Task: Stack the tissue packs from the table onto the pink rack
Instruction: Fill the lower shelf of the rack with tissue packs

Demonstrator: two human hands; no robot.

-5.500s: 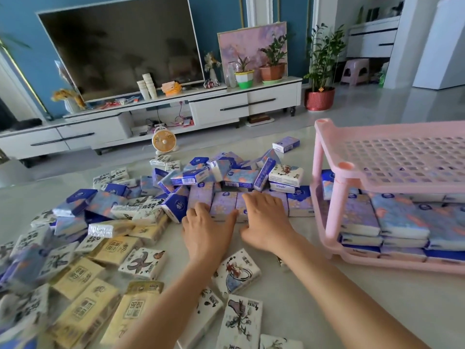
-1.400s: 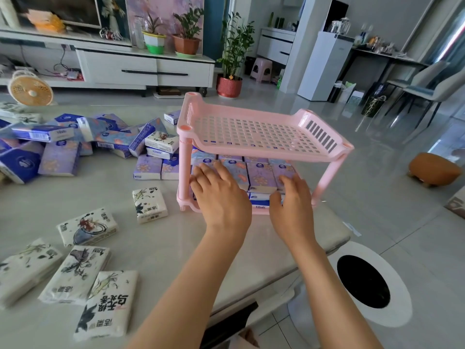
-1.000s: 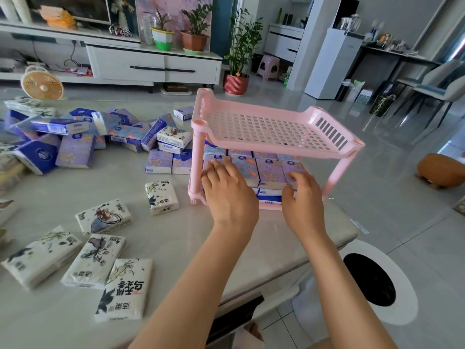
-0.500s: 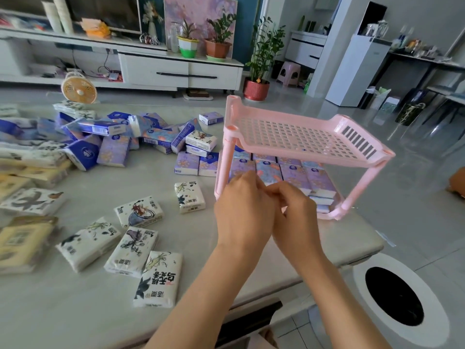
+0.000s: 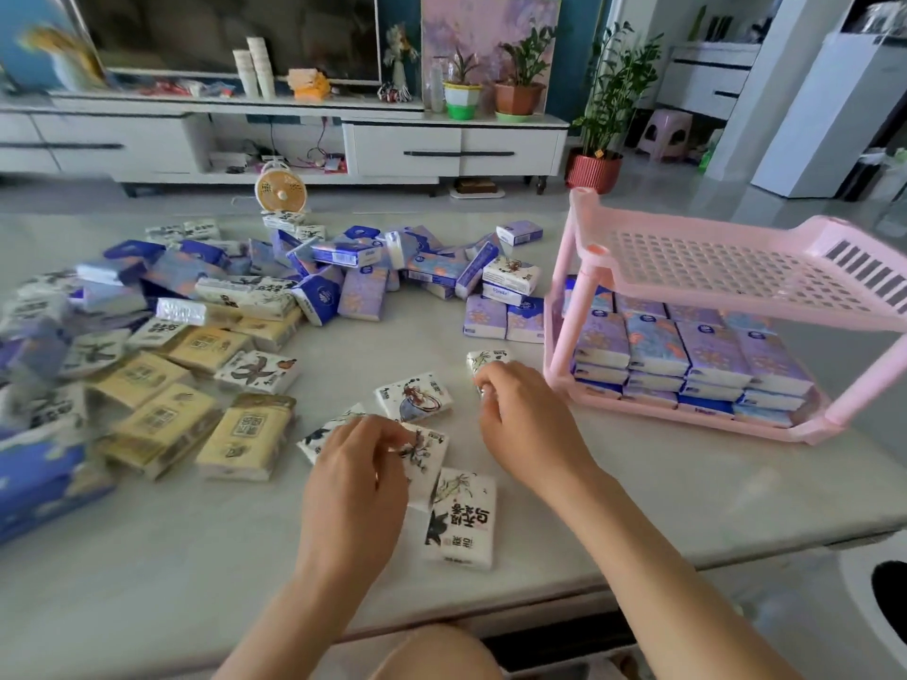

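The pink rack [image 5: 726, 260] stands at the table's right end. Its top shelf is bare and its lower shelf holds stacked purple and blue tissue packs [image 5: 687, 355]. My right hand [image 5: 527, 424] is left of the rack, fingers curled round a small white printed pack [image 5: 486, 358] on the table. My left hand [image 5: 353, 478] is nearer to me, fingertips pinching the edge of a white flower-printed pack [image 5: 428, 451]. More white packs lie beside them [image 5: 413, 396], one with black characters [image 5: 461, 525].
A large heap of blue, purple [image 5: 343, 272] and yellow packs [image 5: 162, 419] covers the grey table [image 5: 196, 561] on the left and at the back. A small fan [image 5: 280, 188] stands at the far edge. The table's front edge is close to me.
Both hands have left the rack's lower shelf and moved left to the white packs on the table. The view has swung left, showing the heap again.
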